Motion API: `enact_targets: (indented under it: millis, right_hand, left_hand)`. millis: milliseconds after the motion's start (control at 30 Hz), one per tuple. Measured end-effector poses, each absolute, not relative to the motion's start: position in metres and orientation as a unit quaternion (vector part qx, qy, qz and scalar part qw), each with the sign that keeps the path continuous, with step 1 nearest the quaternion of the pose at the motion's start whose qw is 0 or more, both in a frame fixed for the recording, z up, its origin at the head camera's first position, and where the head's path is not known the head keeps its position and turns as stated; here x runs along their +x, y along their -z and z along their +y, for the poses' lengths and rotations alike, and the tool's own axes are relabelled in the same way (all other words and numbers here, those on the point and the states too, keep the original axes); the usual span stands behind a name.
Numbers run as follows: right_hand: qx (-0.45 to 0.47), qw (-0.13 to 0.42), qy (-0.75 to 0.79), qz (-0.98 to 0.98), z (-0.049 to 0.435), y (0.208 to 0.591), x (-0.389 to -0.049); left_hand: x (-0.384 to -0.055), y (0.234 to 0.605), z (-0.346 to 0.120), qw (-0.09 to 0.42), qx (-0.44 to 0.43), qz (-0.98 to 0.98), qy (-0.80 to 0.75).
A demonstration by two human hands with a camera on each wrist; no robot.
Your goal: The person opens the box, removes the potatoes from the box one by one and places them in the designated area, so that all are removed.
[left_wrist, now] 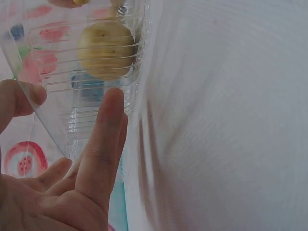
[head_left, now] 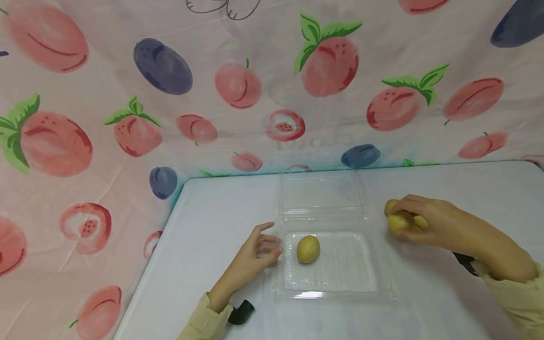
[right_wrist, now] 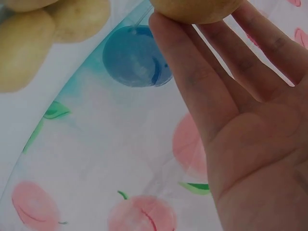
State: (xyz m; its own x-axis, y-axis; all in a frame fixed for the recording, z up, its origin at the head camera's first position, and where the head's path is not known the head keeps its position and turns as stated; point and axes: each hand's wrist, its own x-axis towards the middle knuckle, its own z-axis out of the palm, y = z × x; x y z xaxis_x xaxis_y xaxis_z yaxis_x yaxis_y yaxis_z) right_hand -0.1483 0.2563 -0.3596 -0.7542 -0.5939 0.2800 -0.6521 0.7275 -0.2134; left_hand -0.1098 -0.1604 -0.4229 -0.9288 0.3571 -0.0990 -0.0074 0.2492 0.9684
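Note:
A clear plastic clamshell box [head_left: 346,271] lies on the white table with its lid [head_left: 322,191] folded back. One yellow potato [head_left: 308,249] sits in the left part of its base. Beside the box's left wall is my left hand [head_left: 255,252], its fingers loosely extended and holding nothing; in the left wrist view, the index finger [left_wrist: 101,139] lies along the ribbed wall. To the right of the box, my right hand [head_left: 439,222] holds a potato [head_left: 399,222] between thumb and fingers. Other potatoes [right_wrist: 24,48] are close by, partly hidden by that hand in the head view.
Behind the table [head_left: 229,208] hangs a cloth [head_left: 263,42] printed with fruit, which also runs down the left side. Dark wrist bands [head_left: 241,312] show at the cuffs of the beige sleeves [head_left: 206,321].

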Motion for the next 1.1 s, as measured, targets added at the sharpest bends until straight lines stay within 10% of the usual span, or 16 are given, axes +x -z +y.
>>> enact_targets:
  millis: [1100]
  right_hand:
    - [0.301, 0.125, -0.117, -0.938, 0.306, 0.379, -0.145]
  left_hand:
    - [-0.111, 0.425, -0.160, 0.147, 0.110, 0.779, -0.600]
